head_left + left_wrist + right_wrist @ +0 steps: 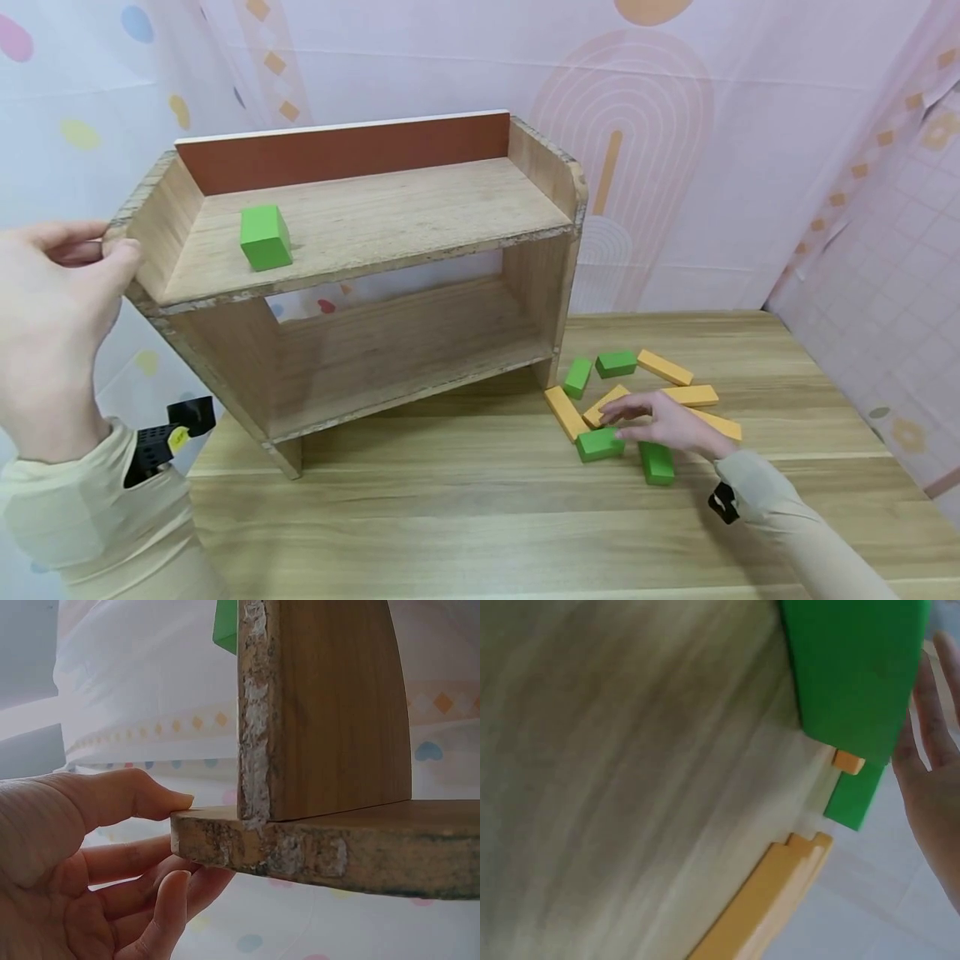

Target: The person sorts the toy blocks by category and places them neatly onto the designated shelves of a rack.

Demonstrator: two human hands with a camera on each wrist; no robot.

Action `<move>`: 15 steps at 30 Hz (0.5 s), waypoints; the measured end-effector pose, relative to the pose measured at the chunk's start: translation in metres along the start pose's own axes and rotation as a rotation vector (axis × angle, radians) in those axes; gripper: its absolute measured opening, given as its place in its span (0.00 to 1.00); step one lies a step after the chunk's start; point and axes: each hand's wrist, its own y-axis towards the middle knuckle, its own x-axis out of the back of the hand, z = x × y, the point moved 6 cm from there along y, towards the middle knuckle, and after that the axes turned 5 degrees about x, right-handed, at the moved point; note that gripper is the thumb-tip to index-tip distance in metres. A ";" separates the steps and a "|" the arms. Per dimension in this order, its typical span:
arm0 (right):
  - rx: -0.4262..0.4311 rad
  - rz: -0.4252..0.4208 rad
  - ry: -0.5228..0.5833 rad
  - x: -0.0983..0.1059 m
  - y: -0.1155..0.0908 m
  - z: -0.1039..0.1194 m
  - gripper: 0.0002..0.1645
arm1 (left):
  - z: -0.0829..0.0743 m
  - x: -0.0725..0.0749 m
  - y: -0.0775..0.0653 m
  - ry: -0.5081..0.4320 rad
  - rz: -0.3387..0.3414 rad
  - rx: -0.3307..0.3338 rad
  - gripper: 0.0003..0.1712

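A small two-tier wooden shelf (375, 208) stands at the left of the table, with a reddish-brown back strip along its top. My left hand (60, 308) pinches the edge of its left side panel (330, 851), thumb on one face and fingers on the other. On the upper board sits one green block (266, 237). Over the scattered blocks at the right hovers my right hand (663, 423), its fingers loosely extended beside a green block (600, 444). Another green block (657, 463) lies beneath that hand and looms large in the right wrist view. Whether the fingertips touch any block I cannot tell.
Several orange blocks (566, 412) lie around the right hand. Further green blocks (617, 363) are near the shelf's right leg. A patterned cloth (750, 167) hangs behind the wood-grain table (465, 533).
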 end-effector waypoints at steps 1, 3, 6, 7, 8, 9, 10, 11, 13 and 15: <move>0.004 0.016 0.015 -0.001 0.000 -0.002 0.23 | 0.000 0.000 0.000 -0.001 -0.002 -0.003 0.31; 0.024 0.039 0.049 -0.003 0.000 -0.004 0.24 | 0.000 0.000 0.000 0.000 -0.002 -0.005 0.31; 0.037 0.063 0.094 -0.005 0.000 -0.006 0.26 | 0.000 0.000 -0.001 0.013 0.010 0.011 0.32; 0.031 0.068 0.096 -0.005 0.000 -0.007 0.26 | 0.000 0.000 -0.001 0.019 0.012 0.015 0.32; 0.029 0.072 0.086 -0.006 0.001 -0.007 0.26 | 0.000 0.000 -0.002 0.028 0.015 0.021 0.32; 0.027 0.077 0.076 -0.007 0.001 -0.008 0.26 | 0.000 0.000 -0.003 0.035 0.017 0.027 0.32; 0.029 0.080 0.062 -0.008 0.001 -0.008 0.26 | -0.001 0.001 -0.003 0.040 0.019 0.031 0.32; 0.029 0.083 0.050 -0.009 0.002 -0.008 0.26 | -0.001 0.001 -0.004 0.043 0.020 0.033 0.32; 0.033 0.085 0.020 -0.010 0.002 -0.008 0.26 | -0.002 0.001 -0.005 0.049 0.020 0.033 0.32; 0.028 0.087 0.002 -0.011 0.002 -0.008 0.24 | -0.002 0.002 -0.005 0.050 0.022 0.035 0.32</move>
